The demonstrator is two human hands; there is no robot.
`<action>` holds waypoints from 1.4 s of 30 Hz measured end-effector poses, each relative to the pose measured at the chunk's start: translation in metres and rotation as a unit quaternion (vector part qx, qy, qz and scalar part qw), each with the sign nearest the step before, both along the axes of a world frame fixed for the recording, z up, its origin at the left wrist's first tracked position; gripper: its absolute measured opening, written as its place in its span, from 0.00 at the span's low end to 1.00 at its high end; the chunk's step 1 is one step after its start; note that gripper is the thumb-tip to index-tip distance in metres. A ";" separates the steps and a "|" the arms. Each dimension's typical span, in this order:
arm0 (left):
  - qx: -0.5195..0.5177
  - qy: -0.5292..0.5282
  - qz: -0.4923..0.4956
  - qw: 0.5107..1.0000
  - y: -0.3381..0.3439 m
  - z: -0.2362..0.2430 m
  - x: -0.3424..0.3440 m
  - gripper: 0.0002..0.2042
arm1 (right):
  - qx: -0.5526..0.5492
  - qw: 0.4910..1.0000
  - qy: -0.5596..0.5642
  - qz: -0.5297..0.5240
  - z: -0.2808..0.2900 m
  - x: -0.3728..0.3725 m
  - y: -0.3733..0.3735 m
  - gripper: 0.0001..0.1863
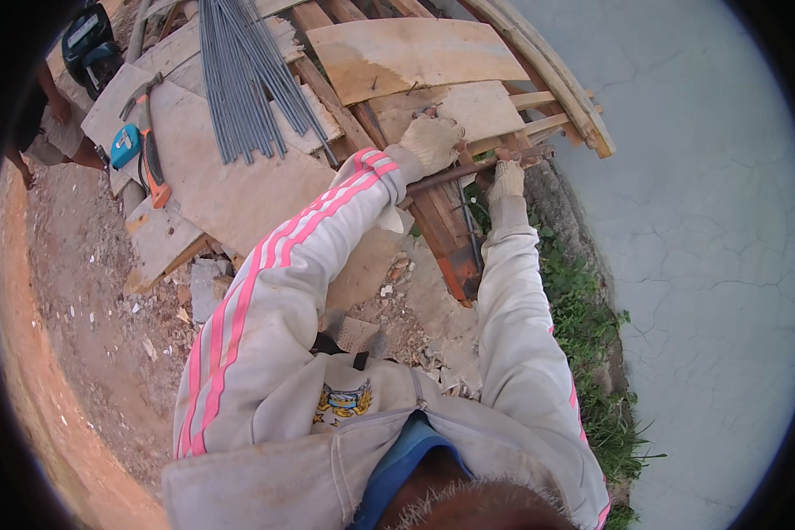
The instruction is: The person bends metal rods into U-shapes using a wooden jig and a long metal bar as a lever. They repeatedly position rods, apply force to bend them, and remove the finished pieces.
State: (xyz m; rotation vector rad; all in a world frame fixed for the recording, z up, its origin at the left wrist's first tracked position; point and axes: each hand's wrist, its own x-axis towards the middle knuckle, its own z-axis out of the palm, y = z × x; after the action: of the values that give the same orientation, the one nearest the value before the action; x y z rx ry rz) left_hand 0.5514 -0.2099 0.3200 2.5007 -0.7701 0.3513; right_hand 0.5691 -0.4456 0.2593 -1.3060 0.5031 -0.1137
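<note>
My left hand (pixel 430 144), in a pale knitted glove, is closed over a wooden beam (pixel 439 223). What its fingers grip is hidden; a small rusty metal piece shows just past them. My right hand (pixel 507 180), gloved too, is wrapped round a rusty metal bar (pixel 442 179) near its right end. That bar lies crosswise above the beam, passing just below my left hand. A thin steel rod (pixel 469 223) runs along the beam's right side, between my forearms. Several nails stick up from the boards beyond my left hand.
A bundle of thin steel rods (pixel 243 75) lies on plywood sheets (pixel 230 190), left of a curved board (pixel 415 55). Beside it are a claw hammer (pixel 152 146) and a teal tape measure (pixel 125 146). A person (pixel 53 124) is at far left. A grey wall (pixel 707 221) borders the right.
</note>
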 end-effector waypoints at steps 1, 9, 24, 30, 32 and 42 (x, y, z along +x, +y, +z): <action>-0.001 0.011 -0.003 1.000 0.000 -0.003 0.007 0.13 | 0.043 0.998 -0.019 -0.051 -0.002 -0.001 -0.001 0.16; 0.072 -0.006 -0.010 0.997 -0.001 -0.001 0.017 0.13 | 0.294 0.926 -0.223 -0.084 0.074 -0.030 -0.032 0.12; 0.120 -0.017 0.040 0.992 -0.013 -0.015 0.029 0.13 | 0.009 0.901 -0.409 -0.143 0.428 -0.161 -0.143 0.12; 0.076 -0.016 0.042 0.996 -0.010 -0.028 0.025 0.16 | -0.312 0.898 -0.296 -0.094 0.473 -0.259 -0.154 0.13; 0.068 0.005 0.049 0.996 -0.006 -0.025 0.026 0.16 | -0.391 0.902 -0.147 -0.111 0.416 -0.280 -0.094 0.12; 0.001 -0.036 0.076 0.996 -0.002 -0.036 0.018 0.16 | -0.275 0.931 0.207 0.119 0.091 -0.392 -0.061 0.27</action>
State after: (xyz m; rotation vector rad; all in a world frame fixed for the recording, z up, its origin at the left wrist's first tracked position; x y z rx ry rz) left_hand 0.5690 -0.2116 0.2836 2.5682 -0.6085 0.4957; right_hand 0.1768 -0.5066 0.3505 -1.9493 0.6932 0.2482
